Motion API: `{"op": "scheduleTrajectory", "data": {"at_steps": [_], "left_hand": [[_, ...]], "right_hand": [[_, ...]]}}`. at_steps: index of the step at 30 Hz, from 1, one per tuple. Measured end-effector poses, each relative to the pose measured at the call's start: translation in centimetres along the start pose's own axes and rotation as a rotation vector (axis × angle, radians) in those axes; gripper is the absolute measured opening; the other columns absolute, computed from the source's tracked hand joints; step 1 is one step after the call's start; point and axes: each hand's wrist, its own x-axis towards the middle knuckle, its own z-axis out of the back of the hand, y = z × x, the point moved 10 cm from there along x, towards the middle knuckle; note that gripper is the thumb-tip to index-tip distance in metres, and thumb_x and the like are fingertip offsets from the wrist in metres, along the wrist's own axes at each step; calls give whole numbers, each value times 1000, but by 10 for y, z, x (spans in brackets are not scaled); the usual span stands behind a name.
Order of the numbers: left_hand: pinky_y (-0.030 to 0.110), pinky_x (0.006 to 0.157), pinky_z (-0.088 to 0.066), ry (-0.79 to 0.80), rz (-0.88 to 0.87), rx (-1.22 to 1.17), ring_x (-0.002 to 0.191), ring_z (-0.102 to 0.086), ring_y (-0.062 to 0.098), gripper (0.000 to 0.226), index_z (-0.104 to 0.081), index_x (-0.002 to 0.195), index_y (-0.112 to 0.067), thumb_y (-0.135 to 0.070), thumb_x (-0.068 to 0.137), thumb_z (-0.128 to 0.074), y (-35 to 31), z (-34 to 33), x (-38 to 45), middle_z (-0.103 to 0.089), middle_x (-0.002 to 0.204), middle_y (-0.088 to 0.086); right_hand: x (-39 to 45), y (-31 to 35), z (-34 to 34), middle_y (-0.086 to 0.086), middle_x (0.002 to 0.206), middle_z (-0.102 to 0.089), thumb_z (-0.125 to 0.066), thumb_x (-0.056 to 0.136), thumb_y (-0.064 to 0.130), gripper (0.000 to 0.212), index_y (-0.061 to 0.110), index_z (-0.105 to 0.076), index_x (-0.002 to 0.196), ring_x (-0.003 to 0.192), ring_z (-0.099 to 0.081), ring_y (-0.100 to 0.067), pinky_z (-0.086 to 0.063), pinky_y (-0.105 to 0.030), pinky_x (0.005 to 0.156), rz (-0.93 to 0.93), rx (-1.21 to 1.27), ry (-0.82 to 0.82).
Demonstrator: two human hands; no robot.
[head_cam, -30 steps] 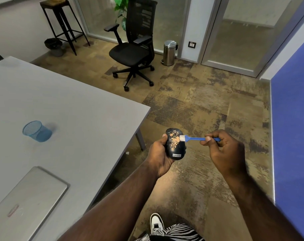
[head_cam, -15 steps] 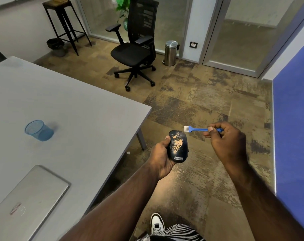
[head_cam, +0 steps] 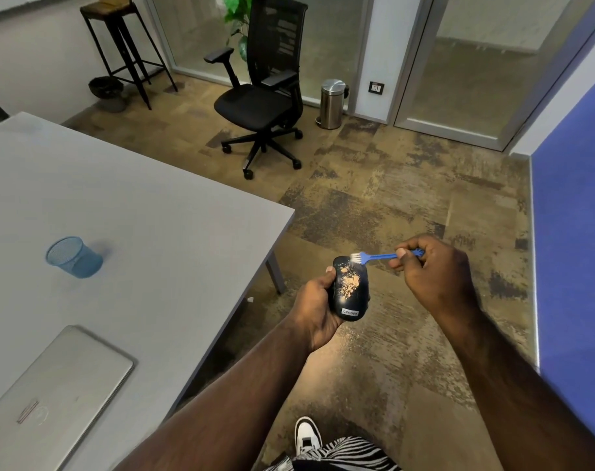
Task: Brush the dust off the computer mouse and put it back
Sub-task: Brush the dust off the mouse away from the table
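The left hand (head_cam: 314,309) grips the mouse (head_cam: 348,288) out over the carpet (head_cam: 374,198), just off the table's (head_cam: 136,215) right edge and near its far right corner, with fingers curled round the mouse's left side and the thumb tip lying on its upper left rim. The mouse is black, held top up, with a patch of tan dust (head_cam: 350,283) spread over its middle and a Lenovo label at its near end. The right hand (head_cam: 435,270) pinches the blue brush (head_cam: 379,256) by the handle between thumb and curled fingers; the white bristles touch the far right end of the mouse, just above the dust. On the table a blue mesh cup (head_cam: 73,257) stands toward the left edge, and a shut silver laptop (head_cam: 48,396) lies at the near left corner. Beyond the table stand a black chair (head_cam: 265,96), a steel bin (head_cam: 332,103) and a tall stool (head_cam: 123,45).
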Motion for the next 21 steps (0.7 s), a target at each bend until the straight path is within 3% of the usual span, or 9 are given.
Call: {"op": "scheduleTrajectory", "data": {"at_steps": [2, 5, 10, 14, 21], "left_hand": [[42, 84, -51, -3, 6, 8, 90, -62, 34, 49, -57, 121, 1, -35, 104, -29, 1, 0, -1, -62, 116, 23], [42, 84, -51, 5, 2, 7, 89, -62, 34, 47, -58, 117, -1, -35, 104, -28, 0, -1, -2, -62, 115, 23], [42, 82, -51, -7, -8, -11, 88, -62, 33, 48, -54, 124, 2, -34, 104, -29, -6, 0, -4, -60, 115, 24], [41, 82, -52, -1, -7, -1, 88, -62, 33, 46, -57, 117, 1, -33, 104, -29, -5, -1, -5, -61, 115, 24], [40, 79, -52, 8, -3, 11, 86, -63, 33, 50, -57, 122, 2, -36, 104, -28, -3, -2, -5, -64, 107, 21]], "right_hand": [[2, -1, 4, 20, 67, -67, -63, 90, 16, 15, 30, -65, 86, 63, -65, 2, -53, -20, 55, 2, -6, -28], [1, 7, 3, 24, 67, -65, -64, 90, 15, 13, 26, -69, 91, 56, -62, 5, -43, -8, 44, 77, 16, 10], [-4, 14, 1, 23, 71, -67, -67, 88, 9, 14, 19, -75, 93, 59, -61, 13, -36, -1, 46, 163, 52, 122], [-2, 12, 5, 18, 72, -68, -65, 90, 13, 13, 21, -75, 94, 53, -57, 6, -33, -6, 39, 168, -10, 106], [0, 14, 6, 25, 72, -64, -64, 89, 12, 13, 21, -73, 93, 59, -63, -2, -45, -17, 43, 187, -23, 130]]}}
